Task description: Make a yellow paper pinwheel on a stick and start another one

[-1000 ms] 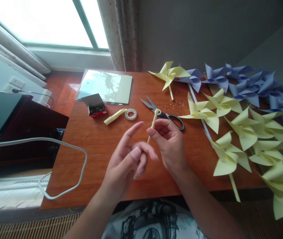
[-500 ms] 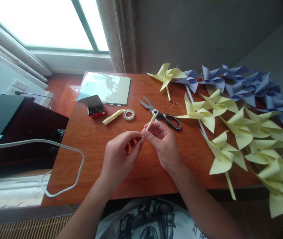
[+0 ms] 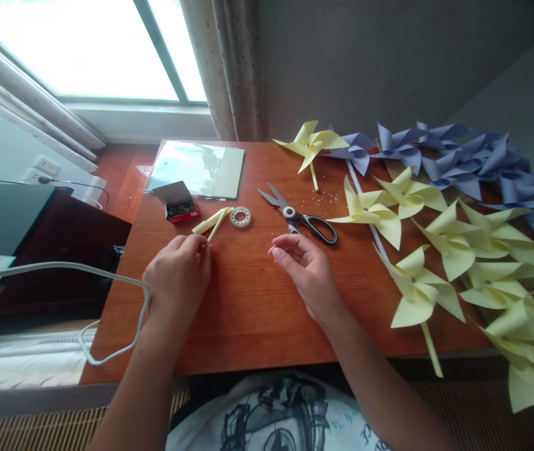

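My left hand [image 3: 177, 272] is closed on the lower end of a thin pale-yellow rolled paper stick [image 3: 216, 225], just above the tabletop. Beyond its fingers lies a thicker yellow paper roll [image 3: 205, 223], partly behind the stick. A roll of tape [image 3: 240, 217] rests flat to the right of these. My right hand [image 3: 302, 263] hovers over the table with loosely curled fingers, the thumb apart and nothing visible in it. Black-and-grey scissors [image 3: 316, 225] lie with blades parted just beyond the right hand. A red box [image 3: 183, 216] of small dark pieces stands open beyond my left hand.
Yellow paper pinwheels [image 3: 419, 288] spread over the right side, with blue-violet pinwheels [image 3: 454, 156] behind them. A sheet pack in a clear sleeve [image 3: 229, 172] lies at the back left. A white cable [image 3: 142, 319] loops over the table's left edge. Small scraps lie beyond the scissors.
My left hand has moved left, carrying the paper stick away from my right hand to beside the thicker roll. The right hand has let go of the stick and stays nearly in place.
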`<state>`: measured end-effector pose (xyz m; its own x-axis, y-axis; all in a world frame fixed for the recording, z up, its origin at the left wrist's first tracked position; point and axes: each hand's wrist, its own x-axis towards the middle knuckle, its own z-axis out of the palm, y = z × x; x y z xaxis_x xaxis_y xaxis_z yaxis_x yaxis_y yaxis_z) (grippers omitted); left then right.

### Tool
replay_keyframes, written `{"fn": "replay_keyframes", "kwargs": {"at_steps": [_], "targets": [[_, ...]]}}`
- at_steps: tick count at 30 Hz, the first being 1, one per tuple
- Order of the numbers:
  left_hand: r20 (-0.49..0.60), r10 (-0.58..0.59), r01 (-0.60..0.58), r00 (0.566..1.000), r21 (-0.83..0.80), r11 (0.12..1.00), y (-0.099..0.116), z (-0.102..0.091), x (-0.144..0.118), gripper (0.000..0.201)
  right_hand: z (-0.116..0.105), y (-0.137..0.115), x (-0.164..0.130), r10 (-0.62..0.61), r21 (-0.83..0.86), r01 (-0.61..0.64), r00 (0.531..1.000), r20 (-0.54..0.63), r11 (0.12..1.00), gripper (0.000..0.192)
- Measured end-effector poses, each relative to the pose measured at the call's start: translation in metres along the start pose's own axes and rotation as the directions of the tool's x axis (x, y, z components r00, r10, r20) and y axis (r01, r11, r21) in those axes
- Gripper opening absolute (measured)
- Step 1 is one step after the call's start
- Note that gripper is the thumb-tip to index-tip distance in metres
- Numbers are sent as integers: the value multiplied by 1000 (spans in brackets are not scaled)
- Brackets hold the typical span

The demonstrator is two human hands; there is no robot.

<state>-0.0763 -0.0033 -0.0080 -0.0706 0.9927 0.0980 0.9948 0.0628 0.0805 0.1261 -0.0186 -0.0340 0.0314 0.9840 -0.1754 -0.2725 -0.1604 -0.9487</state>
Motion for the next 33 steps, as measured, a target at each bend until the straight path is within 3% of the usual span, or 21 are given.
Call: {"fn": "replay_keyframes", "kwargs": {"at_steps": [10, 17, 21, 28, 33], "targets": [[16, 18, -19, 1000, 82, 996, -1, 1, 1, 29, -1, 1, -1, 24, -1, -24, 999, 23, 1000, 21], [-33, 45, -44, 998, 28, 999, 9, -9, 10, 31, 1, -1, -2, 36, -27, -35, 998, 41, 999, 20], [-54, 65, -64, 996, 17, 998, 21, -18, 33, 34, 1, -2, -2, 39, -57, -35, 997, 62, 998, 18], [70, 166, -171, 984, 70, 983, 42, -17, 95, 33, 0, -1, -3, 68, -38, -66, 994, 80, 997, 17], [134, 265, -273, 955, 47, 961, 45, -13, 111, 41, 0, -5, -2, 126, 49, -131, 988, 85, 990, 19]]}}
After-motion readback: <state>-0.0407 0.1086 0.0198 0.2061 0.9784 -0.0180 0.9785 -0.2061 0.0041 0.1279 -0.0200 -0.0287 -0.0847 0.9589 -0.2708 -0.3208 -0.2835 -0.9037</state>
